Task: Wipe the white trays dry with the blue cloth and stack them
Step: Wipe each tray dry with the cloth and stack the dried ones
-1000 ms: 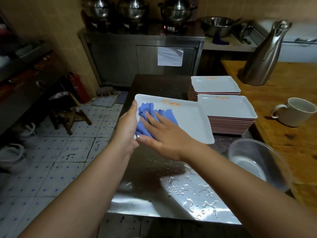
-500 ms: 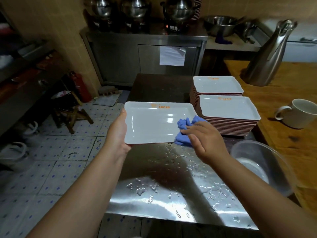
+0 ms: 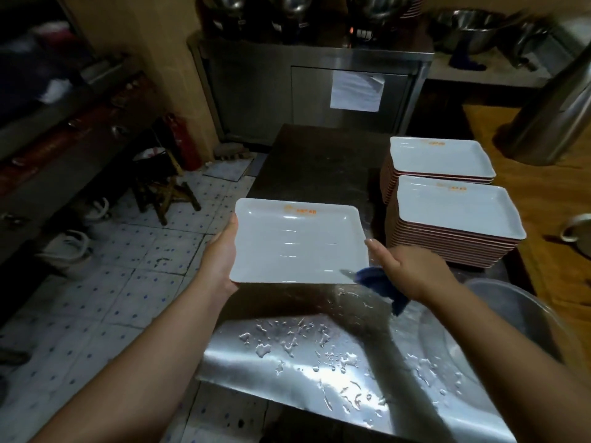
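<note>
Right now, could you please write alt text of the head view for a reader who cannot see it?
A person holds a white tray above a wet steel counter, the left hand gripping its left edge and the right hand at its right edge with a blue cloth. Two stacks of white trays stand to the right.

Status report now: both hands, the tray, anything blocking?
Left hand grips tray edge. Right hand holds blue cloth at tray's near right corner. Two stacks to the right, way open.
</note>
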